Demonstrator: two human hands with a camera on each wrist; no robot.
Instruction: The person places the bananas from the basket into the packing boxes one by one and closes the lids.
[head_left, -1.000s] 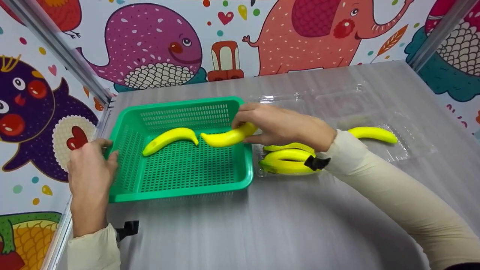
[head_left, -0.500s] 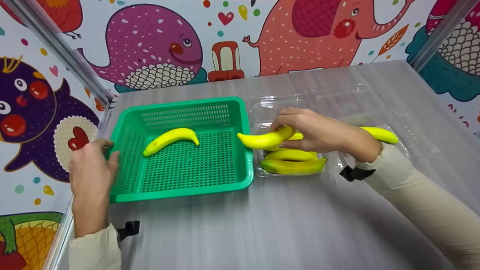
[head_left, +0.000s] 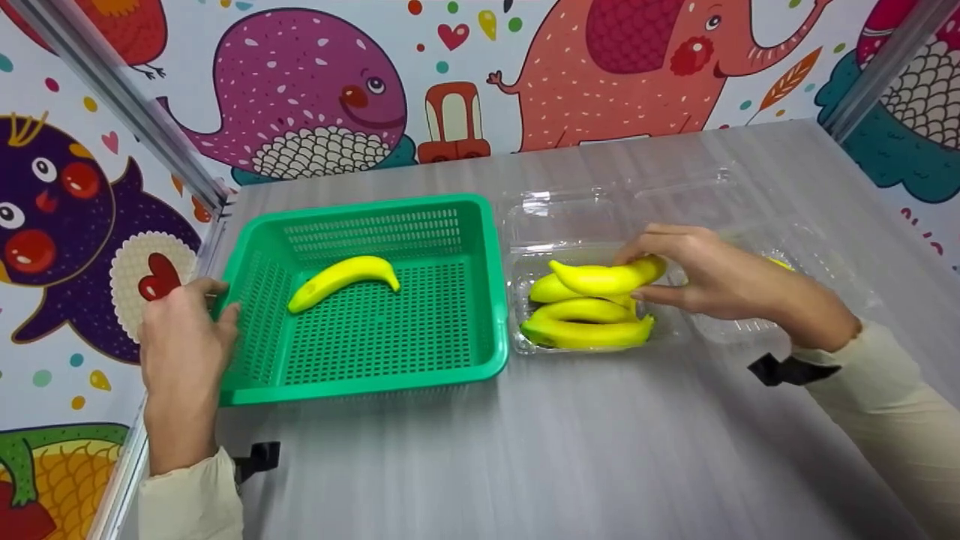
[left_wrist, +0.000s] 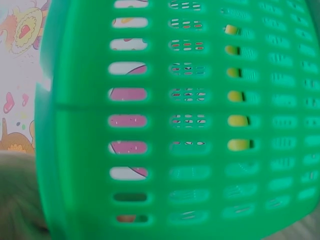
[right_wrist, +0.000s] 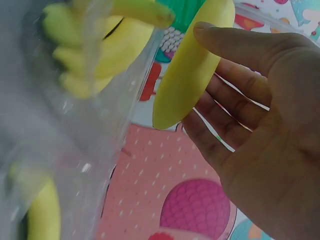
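My right hand (head_left: pixel 716 281) pinches a yellow banana (head_left: pixel 596 279) between thumb and fingers, above a clear plastic clamshell box (head_left: pixel 559 214). Thumb and fingertips show on opposite sides of that banana (right_wrist: pixel 190 75) in the right wrist view. Beneath it in the box lie several more bananas (head_left: pixel 589 334), one greenish at its ends. At the left, my left hand (head_left: pixel 180 352) grips the side rim of a green slotted basket (head_left: pixel 360 384). One banana (head_left: pixel 345 281) rests on the basket floor. The left wrist view is filled by the basket's slotted wall (left_wrist: pixel 82 150); no fingers show there.
A second clear plastic box (head_left: pixel 739 330) sits to the right, mostly behind my right hand; a yellow banana tip (head_left: pixel 781 264) shows in it. Printed cartoon panels (head_left: pixel 465 45) and metal frame posts (head_left: pixel 180 150) bound the grey table (head_left: pixel 465 465).
My right hand has carried its banana rightward, from above the basket to above the clear box. The left hand and the basket have stayed in place.
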